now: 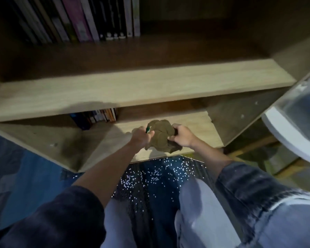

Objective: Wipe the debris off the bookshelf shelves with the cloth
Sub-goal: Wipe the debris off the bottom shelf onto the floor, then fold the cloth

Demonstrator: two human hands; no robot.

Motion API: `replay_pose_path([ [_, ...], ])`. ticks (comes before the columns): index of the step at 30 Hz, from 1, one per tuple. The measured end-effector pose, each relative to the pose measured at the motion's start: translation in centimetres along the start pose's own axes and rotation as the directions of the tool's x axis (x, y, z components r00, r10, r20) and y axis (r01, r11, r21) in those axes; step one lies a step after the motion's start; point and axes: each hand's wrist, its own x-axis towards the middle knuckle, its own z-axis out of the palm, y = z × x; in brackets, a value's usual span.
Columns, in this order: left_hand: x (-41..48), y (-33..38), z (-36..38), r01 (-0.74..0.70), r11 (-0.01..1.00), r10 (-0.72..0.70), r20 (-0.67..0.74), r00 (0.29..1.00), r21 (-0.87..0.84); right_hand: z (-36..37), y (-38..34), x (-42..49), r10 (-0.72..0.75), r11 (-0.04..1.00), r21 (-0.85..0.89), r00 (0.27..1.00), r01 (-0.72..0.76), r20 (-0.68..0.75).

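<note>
A crumpled olive-brown cloth [162, 136] lies bunched on the lower shelf [202, 127] of the light wooden bookshelf, near its front edge. My left hand [141, 136] grips the cloth's left side, with a small green thing showing at the fist. My right hand [183, 136] grips the cloth's right side. Many small white specks of debris [154, 178] lie scattered on the dark floor just below the shelf's front edge. The upper shelf [141, 86] above is bare at its front.
A row of books [82, 18] stands at the back left of the upper shelf, and a few books [97, 117] stand at the back left of the lower one. A white rounded object [293, 126] juts in at the right. My knees are below.
</note>
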Motion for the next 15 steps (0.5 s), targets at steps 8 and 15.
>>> replay_pose_path([
  [8, -12.5, 14.8, -5.9, -0.249, 0.909, 0.131, 0.337, 0.932, 0.334, -12.2, -6.4, -13.4, 0.063, 0.980, 0.192, 0.997, -0.052, -0.054],
  [15, -18.8, 26.6, -4.7, -0.333, 0.943, 0.300, 0.382, 0.874, 0.021, -22.2, -8.4, -23.0, 0.232, 0.895, 0.446, 0.875, -0.020, -0.425],
])
